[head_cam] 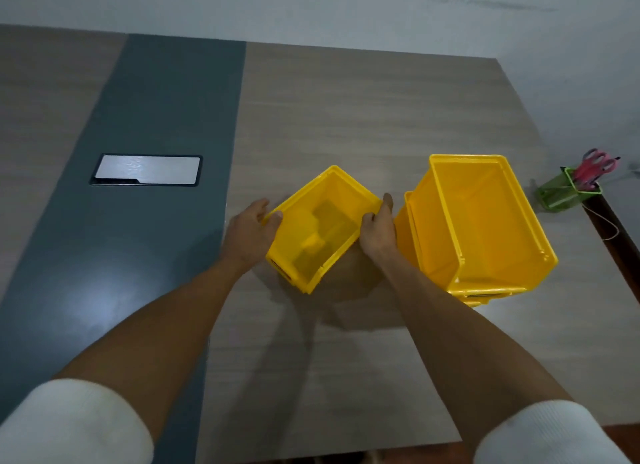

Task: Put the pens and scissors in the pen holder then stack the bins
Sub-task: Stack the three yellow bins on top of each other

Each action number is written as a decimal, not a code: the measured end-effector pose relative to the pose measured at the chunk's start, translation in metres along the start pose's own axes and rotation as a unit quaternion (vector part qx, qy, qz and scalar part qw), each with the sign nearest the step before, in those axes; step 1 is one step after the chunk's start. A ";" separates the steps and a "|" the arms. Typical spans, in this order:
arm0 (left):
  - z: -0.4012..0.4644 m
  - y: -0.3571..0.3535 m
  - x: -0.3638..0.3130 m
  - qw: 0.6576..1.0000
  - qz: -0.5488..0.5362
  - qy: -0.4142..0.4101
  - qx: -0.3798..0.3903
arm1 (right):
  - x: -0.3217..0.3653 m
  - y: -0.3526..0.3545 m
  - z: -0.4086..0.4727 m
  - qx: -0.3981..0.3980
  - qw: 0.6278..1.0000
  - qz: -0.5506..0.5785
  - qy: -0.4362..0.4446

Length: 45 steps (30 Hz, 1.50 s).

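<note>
I hold a small yellow bin [332,200] between both hands, lifted a little above the table and turned at an angle. My left hand [251,233] grips its left rim and my right hand [379,229] grips its right rim. To the right stands a larger yellow bin [485,221] stacked on another yellow bin whose edge shows below it. At the far right a green pen holder [564,195] holds pink-handled scissors [597,167] and pens.
The wooden table [363,117] has a dark grey strip [149,134] on the left with a silver cable hatch [147,169]. The table's right edge runs just past the pen holder. A thin cord [604,224] lies by that edge.
</note>
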<state>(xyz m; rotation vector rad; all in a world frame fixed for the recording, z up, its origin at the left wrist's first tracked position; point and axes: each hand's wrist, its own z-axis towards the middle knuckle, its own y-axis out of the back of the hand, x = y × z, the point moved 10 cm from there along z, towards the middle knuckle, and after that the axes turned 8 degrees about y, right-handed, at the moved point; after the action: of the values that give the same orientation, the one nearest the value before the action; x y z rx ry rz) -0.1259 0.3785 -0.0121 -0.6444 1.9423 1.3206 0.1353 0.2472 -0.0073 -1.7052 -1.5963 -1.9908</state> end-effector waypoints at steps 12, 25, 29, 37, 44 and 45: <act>-0.036 -0.020 0.008 0.999 0.011 0.007 -0.033 | -0.009 -0.045 -0.057 0.093 0.978 0.184 -0.029; -0.085 0.056 -0.136 0.969 -0.167 -0.107 -0.146 | 0.116 0.079 -0.068 -0.049 0.960 0.249 0.117; -0.114 0.065 -0.196 0.958 -0.175 -0.146 -0.176 | 0.130 0.133 -0.069 -0.081 0.952 0.254 0.148; -0.175 0.026 -0.280 0.946 -0.173 -0.163 -0.222 | 0.117 0.264 -0.080 -0.118 0.938 0.224 0.236; -0.218 -0.058 -0.312 0.959 -0.156 -0.141 -0.191 | 0.054 0.330 -0.070 -0.080 0.944 0.195 0.255; -0.222 -0.068 -0.312 0.960 -0.156 -0.136 -0.187 | 0.045 0.335 -0.070 -0.075 0.944 0.192 0.257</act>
<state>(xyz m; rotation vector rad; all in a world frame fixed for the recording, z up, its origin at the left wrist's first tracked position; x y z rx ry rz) 0.0637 0.1528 0.2424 -0.8596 1.3198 1.4928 0.2796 0.0686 0.2502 -1.2521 -0.8890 -2.1416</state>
